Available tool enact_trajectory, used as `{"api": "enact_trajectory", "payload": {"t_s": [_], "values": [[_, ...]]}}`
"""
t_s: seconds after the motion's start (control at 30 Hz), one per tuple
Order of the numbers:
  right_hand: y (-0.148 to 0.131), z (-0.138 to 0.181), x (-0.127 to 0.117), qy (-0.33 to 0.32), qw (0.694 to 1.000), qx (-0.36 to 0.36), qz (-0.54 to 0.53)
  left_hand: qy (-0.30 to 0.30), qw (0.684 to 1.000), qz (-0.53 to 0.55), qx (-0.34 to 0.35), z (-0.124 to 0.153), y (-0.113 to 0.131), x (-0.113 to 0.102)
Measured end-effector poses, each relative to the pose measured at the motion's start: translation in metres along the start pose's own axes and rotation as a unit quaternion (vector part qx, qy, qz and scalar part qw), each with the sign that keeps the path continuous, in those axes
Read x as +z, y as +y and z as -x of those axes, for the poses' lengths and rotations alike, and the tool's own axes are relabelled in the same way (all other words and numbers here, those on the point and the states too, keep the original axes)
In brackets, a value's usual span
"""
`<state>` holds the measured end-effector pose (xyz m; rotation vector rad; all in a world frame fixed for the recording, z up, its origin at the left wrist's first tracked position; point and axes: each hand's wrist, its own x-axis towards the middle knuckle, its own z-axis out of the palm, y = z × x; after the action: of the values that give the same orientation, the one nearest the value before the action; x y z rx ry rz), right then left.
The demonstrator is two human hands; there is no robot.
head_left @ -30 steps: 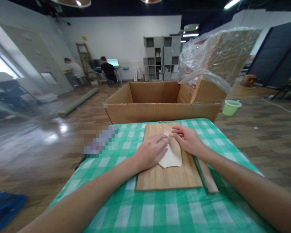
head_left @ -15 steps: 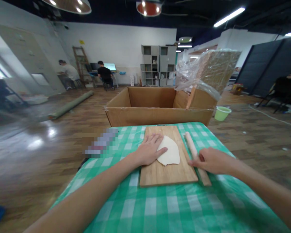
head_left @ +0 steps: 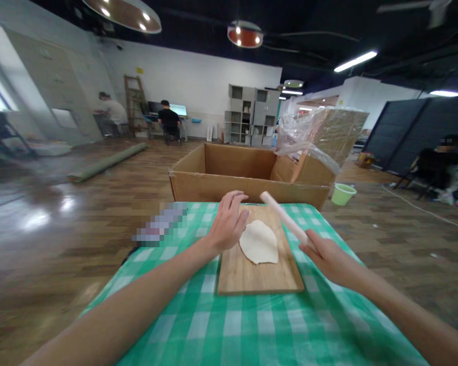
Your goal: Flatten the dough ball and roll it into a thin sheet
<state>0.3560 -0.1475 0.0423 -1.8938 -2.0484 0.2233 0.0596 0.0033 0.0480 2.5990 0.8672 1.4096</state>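
Note:
A flat oval of pale dough point(head_left: 258, 242) lies on a wooden cutting board point(head_left: 252, 274) set on a table with a green-and-white checked cloth point(head_left: 229, 325). My right hand point(head_left: 326, 254) is closed around one end of a wooden rolling pin point(head_left: 284, 218), which is lifted off the table and slants up over the board's right side. My left hand point(head_left: 227, 223) is raised just left of the dough, fingers stretched out, holding nothing.
An open cardboard box point(head_left: 248, 175) stands right behind the table, with a plastic-wrapped carton point(head_left: 324, 129) at its right. A green bucket point(head_left: 343, 194) sits on the wooden floor. People sit at desks far back left and at the far right.
My right hand left the dough, took hold of the rolling pin beside the board and lifted it. My left hand rose off the dough and opened.

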Motion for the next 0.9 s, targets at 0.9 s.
{"api": "enact_trajectory", "payload": {"t_s": [0.9], "values": [[0.002, -0.162, 0.040, 0.006, 0.972, -0.178, 0.152, -0.306, 0.921, -0.222, -0.092, -0.002, -0.023, 0.027]]}}
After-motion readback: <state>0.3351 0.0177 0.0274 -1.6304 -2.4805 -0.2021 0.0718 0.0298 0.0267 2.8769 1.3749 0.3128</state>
